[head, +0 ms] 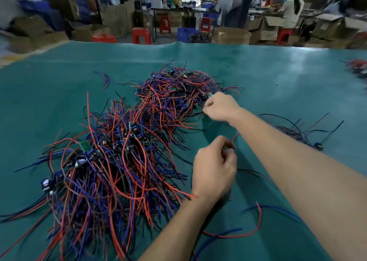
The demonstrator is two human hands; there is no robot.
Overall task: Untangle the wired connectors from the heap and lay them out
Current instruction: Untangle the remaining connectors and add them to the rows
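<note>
A big heap of wired connectors (127, 147), red, blue and black leads on small circuit boards, covers the left and middle of the green mat (278, 77). My right hand (220, 106) reaches to the heap's right edge with its fingers curled round wires there. Nearer to me, my left hand (214, 171) pinches a connector's wires, and a red lead (235, 138) sticks up from its fingertips. What lies under that palm is hidden. A small laid-out group of connectors (303, 133) rests to the right of my right forearm.
Loose red and blue wires (252, 229) lie on the mat near the front. Another wire bundle (357, 68) sits at the far right edge. Beyond the mat's far edge are red stools (141, 35), cardboard boxes and seated people.
</note>
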